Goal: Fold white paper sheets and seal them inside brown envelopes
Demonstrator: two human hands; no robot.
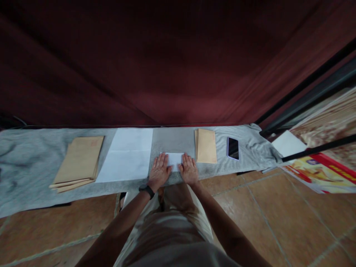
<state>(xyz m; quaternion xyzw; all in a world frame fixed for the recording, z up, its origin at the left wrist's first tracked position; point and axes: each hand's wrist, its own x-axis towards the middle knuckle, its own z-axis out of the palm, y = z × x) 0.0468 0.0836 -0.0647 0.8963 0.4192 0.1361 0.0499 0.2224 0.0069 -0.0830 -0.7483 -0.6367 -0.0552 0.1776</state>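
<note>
A gray cloth-covered surface (174, 138) crosses mid-frame. Below center, the left hand (160, 171) and right hand (189, 170) rest flat, fingers outstretched, gripping nothing. Between them, touching both, lies folded white paper (175, 160), long axis crosswise, neither hand clearly nearer.

Left to right on the bench (251, 146), I see envelope pile (80, 159), paper (129, 154), sheet (175, 158) under left hand (159, 172) and right hand (189, 171), other envelopes (206, 146), phone (233, 148).

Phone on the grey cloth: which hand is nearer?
Right. The right hand lies left of the phone, with the small brown envelopes between; the left hand is farther left, across the small white paper.
</note>
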